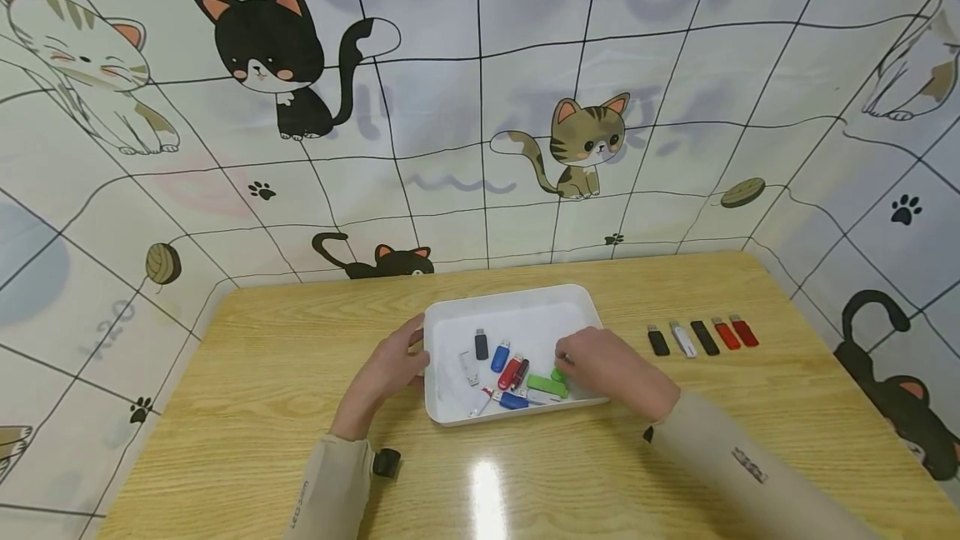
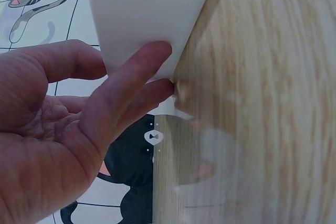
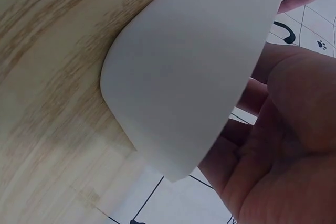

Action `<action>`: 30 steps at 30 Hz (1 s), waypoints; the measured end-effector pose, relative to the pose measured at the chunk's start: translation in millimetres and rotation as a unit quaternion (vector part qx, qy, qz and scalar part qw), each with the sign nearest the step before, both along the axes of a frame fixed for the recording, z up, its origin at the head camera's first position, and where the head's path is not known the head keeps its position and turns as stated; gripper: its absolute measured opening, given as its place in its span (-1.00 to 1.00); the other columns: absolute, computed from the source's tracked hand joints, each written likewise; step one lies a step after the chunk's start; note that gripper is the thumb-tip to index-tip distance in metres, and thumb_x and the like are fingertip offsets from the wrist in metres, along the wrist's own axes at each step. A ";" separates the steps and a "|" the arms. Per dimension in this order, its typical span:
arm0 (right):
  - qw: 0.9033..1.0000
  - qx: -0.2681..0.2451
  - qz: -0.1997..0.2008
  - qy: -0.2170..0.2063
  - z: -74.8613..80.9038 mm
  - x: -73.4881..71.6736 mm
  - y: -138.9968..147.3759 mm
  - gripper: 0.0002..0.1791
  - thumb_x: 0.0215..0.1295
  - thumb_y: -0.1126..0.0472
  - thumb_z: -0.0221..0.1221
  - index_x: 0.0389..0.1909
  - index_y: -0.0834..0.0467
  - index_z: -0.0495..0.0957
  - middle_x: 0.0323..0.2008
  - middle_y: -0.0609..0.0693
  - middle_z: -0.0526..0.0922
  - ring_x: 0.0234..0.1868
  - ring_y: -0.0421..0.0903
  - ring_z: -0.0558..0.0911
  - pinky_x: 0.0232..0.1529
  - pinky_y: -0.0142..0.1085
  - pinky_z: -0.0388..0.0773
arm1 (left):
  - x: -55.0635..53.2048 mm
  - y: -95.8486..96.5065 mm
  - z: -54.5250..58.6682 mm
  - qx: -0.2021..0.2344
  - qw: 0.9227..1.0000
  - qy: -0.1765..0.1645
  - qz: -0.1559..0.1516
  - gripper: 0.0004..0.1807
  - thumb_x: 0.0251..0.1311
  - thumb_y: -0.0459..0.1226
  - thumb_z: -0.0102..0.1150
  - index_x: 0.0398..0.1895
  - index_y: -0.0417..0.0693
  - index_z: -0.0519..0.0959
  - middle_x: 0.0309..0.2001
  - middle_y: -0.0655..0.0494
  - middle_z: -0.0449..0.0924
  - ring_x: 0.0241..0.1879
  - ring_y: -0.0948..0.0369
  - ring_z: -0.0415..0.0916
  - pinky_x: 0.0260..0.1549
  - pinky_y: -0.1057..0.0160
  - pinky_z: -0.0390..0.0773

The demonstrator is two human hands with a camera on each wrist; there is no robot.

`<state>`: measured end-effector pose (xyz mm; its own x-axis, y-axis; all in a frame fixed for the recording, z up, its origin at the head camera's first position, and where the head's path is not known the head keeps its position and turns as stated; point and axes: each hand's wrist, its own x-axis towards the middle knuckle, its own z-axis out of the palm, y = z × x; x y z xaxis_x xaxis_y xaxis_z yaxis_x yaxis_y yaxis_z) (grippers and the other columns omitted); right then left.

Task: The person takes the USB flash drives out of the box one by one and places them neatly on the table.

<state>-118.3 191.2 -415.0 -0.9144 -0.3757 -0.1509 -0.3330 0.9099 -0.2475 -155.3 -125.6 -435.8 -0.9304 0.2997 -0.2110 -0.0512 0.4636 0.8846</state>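
Note:
A white tray stands on the table with several USB sticks heaped in its front part, among them a blue one, a black one and a green one. My left hand holds the tray at its left end, the thumb at the rim and fingers along the outer wall. Over the tray's right end, my right hand bends its fingers down by a small green piece. The tray wall hides those fingertips in the right wrist view, so their hold is unclear.
Right of the tray a row of USB sticks lies on the wooden table: black, white, another black, and two red. A cat-printed cloth surrounds the table's back and sides.

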 end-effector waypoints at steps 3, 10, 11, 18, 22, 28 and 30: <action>1.000 0.003 0.006 0.017 0.3 0.1 0.5 -0.87 0.45 0.20 0.25 -0.29 0.13 0.70 -0.49 -0.15 0.54 -0.47 -0.19 0.39 -0.43 -0.31 0.40 | 0.1 -0.1 0.4 -0.005 1.000 0.001 0.000 -0.24 0.35 -0.50 -0.02 0.62 -0.24 0.11 0.45 -0.35 0.34 0.21 -0.20 0.57 -0.21 0.03 0.77; 0.999 0.010 0.014 0.050 0.4 -0.1 0.3 -0.90 0.44 0.22 0.27 -0.14 0.15 0.68 -0.43 -0.06 0.49 -0.44 -0.14 0.37 -0.46 -0.33 0.39 | 0.4 0.1 1.3 -0.006 1.000 0.003 0.000 -0.24 0.34 -0.50 -0.02 0.62 -0.24 0.11 0.45 -0.36 0.33 0.19 -0.21 0.58 -0.23 0.03 0.77; 0.999 0.010 0.013 0.050 0.3 -0.8 0.1 -0.88 0.44 0.21 0.27 -0.11 0.16 0.68 -0.41 -0.05 0.50 -0.44 -0.14 0.37 -0.45 -0.33 0.39 | 0.4 0.1 1.4 -0.006 1.000 0.003 0.000 -0.25 0.34 -0.51 -0.02 0.62 -0.24 0.12 0.45 -0.36 0.34 0.19 -0.20 0.59 -0.23 0.02 0.77; 0.998 0.015 -0.065 0.022 -3.5 -6.8 -2.3 -0.63 0.38 0.00 0.34 -0.15 0.25 0.52 -0.44 0.00 0.48 -0.46 -0.10 0.42 -0.50 -0.31 0.37 | 0.6 0.3 1.3 -0.016 1.000 0.003 0.000 -0.25 0.35 -0.49 -0.01 0.62 -0.26 0.10 0.45 -0.35 0.34 0.21 -0.20 0.57 -0.19 0.02 0.76; 0.996 0.012 -0.086 0.010 -5.3 -8.6 -2.9 -0.60 0.38 -0.02 0.34 -0.41 0.19 0.43 -0.56 0.00 0.42 -0.53 -0.09 0.39 -0.55 -0.31 0.29 | 0.8 0.2 1.0 -0.013 1.000 0.002 0.002 -0.24 0.35 -0.49 -0.02 0.62 -0.28 0.09 0.44 -0.36 0.34 0.21 -0.20 0.57 -0.19 0.02 0.76; 0.997 0.017 -0.078 -0.004 -5.8 -11.2 -4.0 -0.66 0.39 0.06 0.33 -0.45 0.19 0.51 -0.57 -0.01 0.43 -0.50 -0.09 0.39 -0.49 -0.30 0.32 | 1.1 0.1 0.7 -0.010 1.000 0.001 0.002 -0.24 0.35 -0.49 -0.01 0.62 -0.26 0.09 0.45 -0.35 0.33 0.20 -0.18 0.58 -0.21 0.03 0.76; 0.997 0.015 -0.077 -0.008 -5.0 -12.1 -4.9 -0.70 0.40 0.13 0.33 -0.45 0.21 0.52 -0.56 -0.01 0.44 -0.49 -0.09 0.39 -0.48 -0.29 0.34 | 0.9 0.0 0.4 -0.008 1.000 0.000 0.001 -0.24 0.35 -0.49 -0.01 0.63 -0.25 0.10 0.45 -0.35 0.33 0.20 -0.18 0.58 -0.22 0.03 0.77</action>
